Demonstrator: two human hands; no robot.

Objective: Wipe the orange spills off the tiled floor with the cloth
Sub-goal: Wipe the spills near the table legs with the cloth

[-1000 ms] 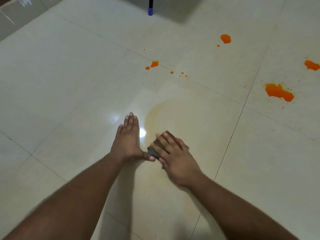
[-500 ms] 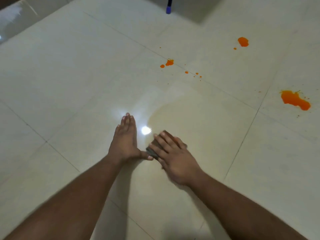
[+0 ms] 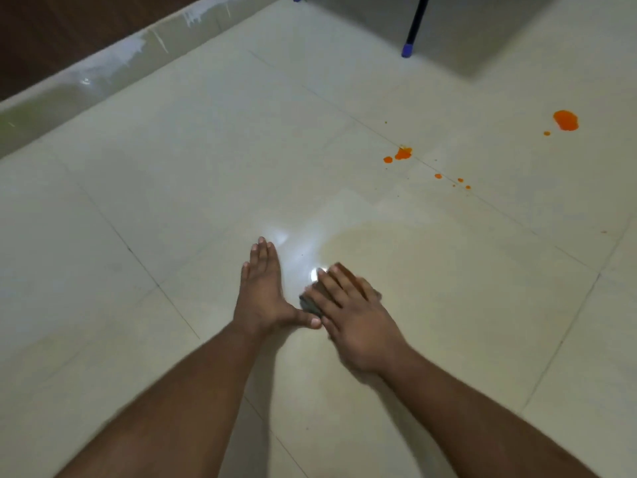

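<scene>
Right hand lies flat, fingers straight, pressing dark cloth onto tiled floor; left hand flat, empty, beside it. Cloth probably soft, light, bunches easily: palm down on top. Orange spills farther off, unwiped.
</scene>
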